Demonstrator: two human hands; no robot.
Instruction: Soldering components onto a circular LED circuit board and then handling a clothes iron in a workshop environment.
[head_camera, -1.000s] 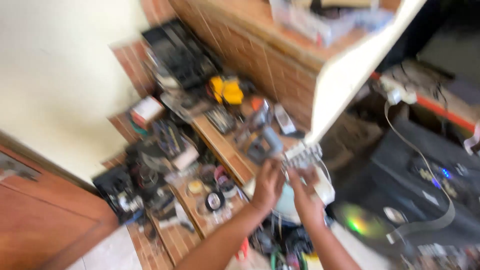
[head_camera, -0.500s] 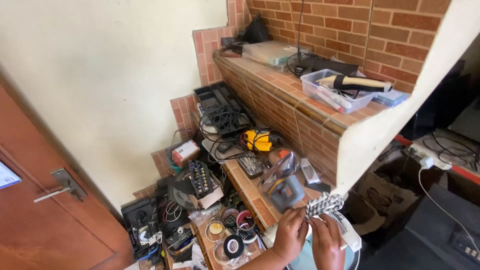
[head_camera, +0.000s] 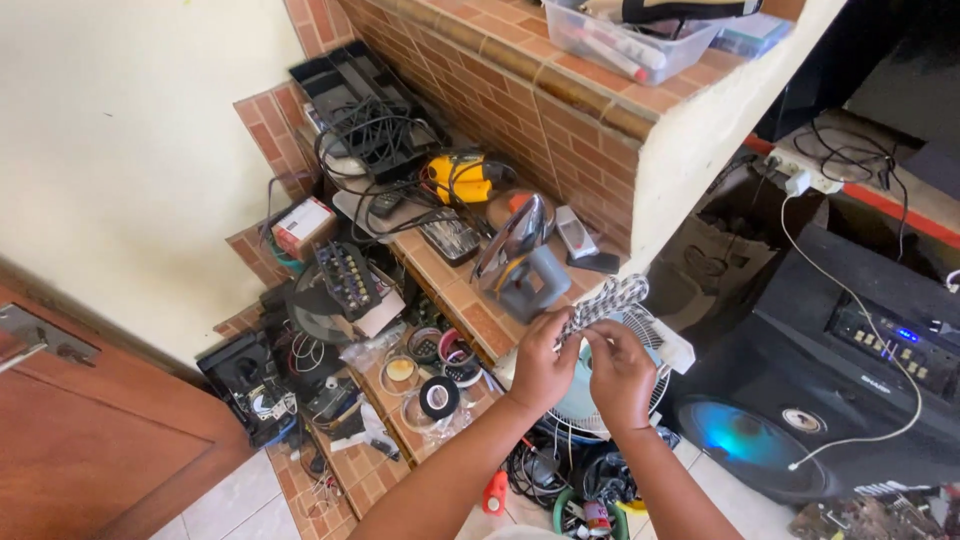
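Both hands meet over the white fan (head_camera: 600, 400): my left hand (head_camera: 540, 365) is closed around the lower end of a black-and-white braided cord (head_camera: 605, 302), and my right hand (head_camera: 622, 372) curls in just beside it, fingers pinching the same cord. The cord sticks up and to the right from my grip. Just beyond my hands, a grey clothes iron (head_camera: 522, 262) rests on the brick ledge (head_camera: 470, 300), with a black tape roll (head_camera: 438, 397) lower left and a black speaker (head_camera: 830, 400) to the right.

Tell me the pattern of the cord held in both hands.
The cord is black-and-white braided, head view.
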